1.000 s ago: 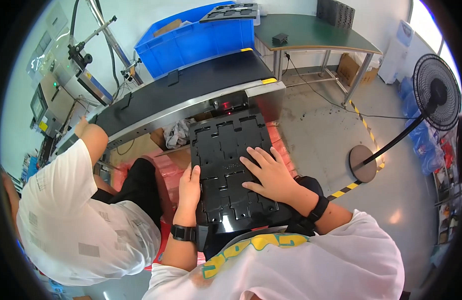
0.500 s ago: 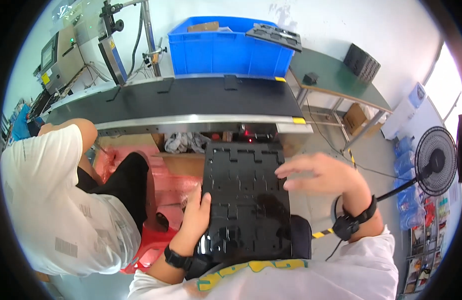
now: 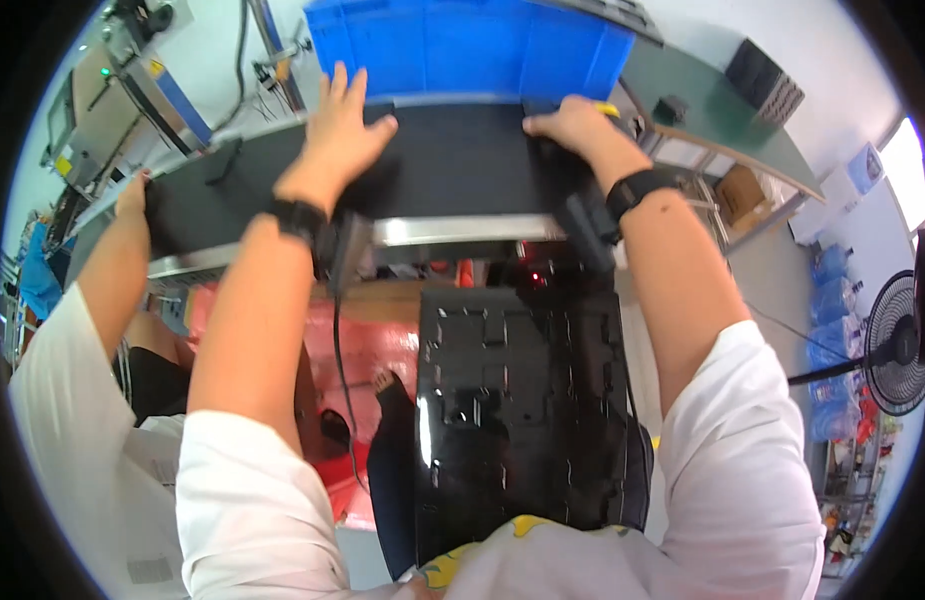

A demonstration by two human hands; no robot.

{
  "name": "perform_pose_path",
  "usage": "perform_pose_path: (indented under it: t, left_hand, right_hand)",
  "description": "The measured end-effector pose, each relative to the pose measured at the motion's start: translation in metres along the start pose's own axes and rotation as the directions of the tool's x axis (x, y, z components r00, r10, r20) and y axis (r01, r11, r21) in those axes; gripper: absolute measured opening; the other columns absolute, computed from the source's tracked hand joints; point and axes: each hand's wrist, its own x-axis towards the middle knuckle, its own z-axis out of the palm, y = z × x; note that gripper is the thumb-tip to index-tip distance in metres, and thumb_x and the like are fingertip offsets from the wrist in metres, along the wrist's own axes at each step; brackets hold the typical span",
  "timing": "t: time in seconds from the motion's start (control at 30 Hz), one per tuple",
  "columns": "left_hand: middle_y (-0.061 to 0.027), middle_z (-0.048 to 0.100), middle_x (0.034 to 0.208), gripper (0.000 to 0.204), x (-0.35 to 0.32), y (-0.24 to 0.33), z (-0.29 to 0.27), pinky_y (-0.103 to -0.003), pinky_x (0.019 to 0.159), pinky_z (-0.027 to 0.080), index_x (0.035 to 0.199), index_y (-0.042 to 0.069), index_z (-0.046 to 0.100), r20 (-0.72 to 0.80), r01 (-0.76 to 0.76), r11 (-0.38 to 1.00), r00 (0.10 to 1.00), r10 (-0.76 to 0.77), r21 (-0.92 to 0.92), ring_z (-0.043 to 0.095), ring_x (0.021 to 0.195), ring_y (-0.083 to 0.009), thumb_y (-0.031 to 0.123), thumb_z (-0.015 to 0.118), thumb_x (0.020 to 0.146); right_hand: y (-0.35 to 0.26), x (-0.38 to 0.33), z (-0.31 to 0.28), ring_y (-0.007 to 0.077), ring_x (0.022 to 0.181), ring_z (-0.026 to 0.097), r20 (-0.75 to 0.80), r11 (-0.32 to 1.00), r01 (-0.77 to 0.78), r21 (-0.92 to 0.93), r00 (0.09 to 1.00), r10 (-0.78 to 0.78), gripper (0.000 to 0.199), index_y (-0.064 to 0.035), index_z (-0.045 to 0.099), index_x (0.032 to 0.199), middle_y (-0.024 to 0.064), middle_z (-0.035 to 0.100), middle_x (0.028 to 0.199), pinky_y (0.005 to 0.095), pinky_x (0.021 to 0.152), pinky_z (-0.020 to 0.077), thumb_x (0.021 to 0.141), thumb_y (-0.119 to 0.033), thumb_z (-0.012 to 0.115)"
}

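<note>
**A:** Starting at the left, whose hand is that on the belt?

**B:** A co-worker's hand (image 3: 134, 195), resting on the near edge of the black conveyor belt (image 3: 452, 160). It is well apart from the wearer's own hands.

**A:** And the wearer's left hand (image 3: 347, 130)?

**B:** It lies palm down on the belt with the fingers fanned wide and grips nothing. I'd press evenly through the whole palm, not the fingertips, so nothing under it skews.

**A:** What lies beyond the belt?

**B:** A blue crate (image 3: 462, 45) stands just behind it, close to both hands. I'd watch the knuckles against its wall.

**A:** Where is the stack of black moulded trays (image 3: 522, 420)?

**B:** It is down on the wearer's lap, below the belt's steel edge and between the forearms. Neither hand touches it. It looks glossy and slippery, so I'd hold the knees level while leaning forward.

**A:** And the right hand (image 3: 572, 125)?

**B:** It is on the belt's far side with the fingers curled down over something dark. I cannot tell whether they clamp anything. I'd match its reach and pressure to the left hand so the load stays square.

**A:** Further right?

**B:** A green table (image 3: 722, 110) and a standing fan (image 3: 897, 345), both well clear.
</note>
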Motion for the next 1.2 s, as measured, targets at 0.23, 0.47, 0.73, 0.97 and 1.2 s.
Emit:
perform_pose_path:
  t: [0.23,0.47,0.73,0.97,1.2]
  left_hand:
    - [-0.0173,0.033,0.144,0.072,0.029,0.013,0.004,-0.038,0.111,0.024,0.14,0.009,0.038,0.592,-0.078,0.993,0.798,0.113,-0.084,0.027,0.136,-0.0308,0.05,0.057,0.084]
    - [-0.0254,0.051,0.12,0.088,-0.017,0.068,-0.023,-0.043,0.099,0.039,0.123,-0.003,0.054,0.43,-0.058,0.997,0.9,0.076,-0.055,0.047,0.114,-0.0389,0.064,0.067,0.067]
    - [-0.0177,0.049,0.113,0.08,-0.14,0.117,-0.108,-0.039,0.093,0.04,0.118,-0.004,0.054,0.3,-0.161,0.896,0.905,0.302,-0.414,0.047,0.107,-0.0337,0.047,0.079,0.061]
    - [-0.015,0.049,0.125,0.062,-0.209,0.118,-0.1,-0.041,0.098,0.037,0.116,-0.002,0.057,0.343,-0.132,0.902,0.894,0.287,-0.411,0.046,0.117,-0.0334,0.037,0.074,0.072]
    - [-0.0147,0.041,0.14,0.052,-0.222,0.127,-0.099,-0.047,0.107,0.028,0.124,0.002,0.053,0.369,-0.189,0.917,0.872,0.321,-0.35,0.035,0.133,-0.0313,0.027,0.067,0.081]
  right_hand:
    - [0.005,-0.101,-0.026,0.009,0.05,0.038,0.093,0.782,-0.04,0.622,0.995,-0.023,0.036,-0.0057,0.053,0.062,-0.0012,0.044,0.056,0.0278,0.045,0.0302,0.08,-0.033,0.068]
    - [-0.004,-0.267,0.04,0.0235,0.054,0.056,0.072,0.908,0.002,0.42,0.997,-0.036,0.04,-0.0009,0.057,0.06,0.0135,0.056,0.058,0.036,0.054,0.0414,0.084,-0.032,0.063]
    - [-0.008,-0.309,0.038,0.0263,0.079,0.06,0.043,0.952,0.279,-0.128,0.96,-0.276,0.025,-0.0029,0.061,0.077,0.0119,0.062,0.081,0.0378,0.069,0.0435,0.083,-0.027,0.063]
    - [0.003,-0.299,0.062,0.0236,0.105,0.056,-0.108,0.765,0.556,-0.326,0.781,-0.615,0.026,-0.0051,0.062,0.102,0.0072,0.06,0.105,0.0399,0.093,0.0374,0.081,-0.021,0.063]
    - [0.01,-0.282,0.053,0.0211,0.092,0.058,-0.08,0.672,0.678,-0.297,0.684,-0.725,0.015,-0.0085,0.064,0.088,0.0044,0.059,0.084,0.0386,0.082,0.039,0.083,-0.021,0.059]
